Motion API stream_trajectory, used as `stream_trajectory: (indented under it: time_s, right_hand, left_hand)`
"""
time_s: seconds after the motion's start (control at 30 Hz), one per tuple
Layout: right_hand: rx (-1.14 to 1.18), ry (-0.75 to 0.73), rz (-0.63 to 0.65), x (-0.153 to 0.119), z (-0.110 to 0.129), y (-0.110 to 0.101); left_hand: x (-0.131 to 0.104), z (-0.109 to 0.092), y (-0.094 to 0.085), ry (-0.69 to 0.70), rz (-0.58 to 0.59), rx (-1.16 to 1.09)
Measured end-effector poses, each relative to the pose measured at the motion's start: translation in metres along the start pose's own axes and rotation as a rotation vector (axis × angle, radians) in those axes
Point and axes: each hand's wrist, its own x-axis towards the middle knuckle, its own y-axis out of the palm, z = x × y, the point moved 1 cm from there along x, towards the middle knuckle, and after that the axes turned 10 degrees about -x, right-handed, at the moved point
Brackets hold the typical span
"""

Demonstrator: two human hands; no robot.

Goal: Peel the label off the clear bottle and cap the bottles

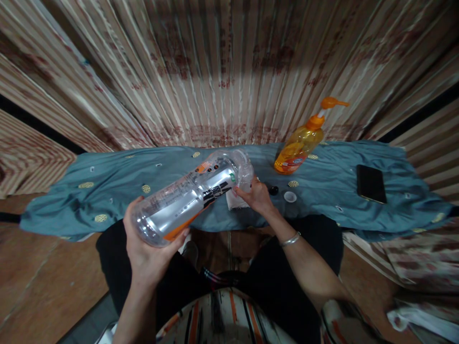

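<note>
A large clear plastic bottle with a silver and orange label is tilted over the cloth, its top end up and to the right. My left hand is closed around its base. At the bottle's top end my right hand grips a clear plastic container, its exact kind hard to make out. The bottle's mouth is hidden where the two meet. Below them a white tissue-like piece lies on the cloth. Beside my right hand are a small black object and a small white cap.
An orange pump bottle with yellow-orange liquid stands at the back right of the teal cloth-covered table. A black phone lies farther right. A pleated curtain hangs behind. My knees are under the front edge.
</note>
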Motion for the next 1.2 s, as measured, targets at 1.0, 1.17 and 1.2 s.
stream_trajectory:
  time_s: [1.0, 1.17, 1.2]
  right_hand:
    - [-0.032, 0.02, 0.019, 0.0, 0.0031, -0.0022]
    - [-0.005, 0.012, 0.031, -0.0005, 0.0028, -0.0024]
    - [0.0, 0.013, 0.028, -0.0008, 0.0027, -0.0023]
  left_hand:
    - [0.0005, 0.002, 0.0001, -0.018, -0.002, -0.003]
    - [0.0008, -0.0017, 0.0015, -0.049, -0.008, -0.018]
    - [0.0009, -0.0029, 0.0019, -0.058, -0.009, -0.02]
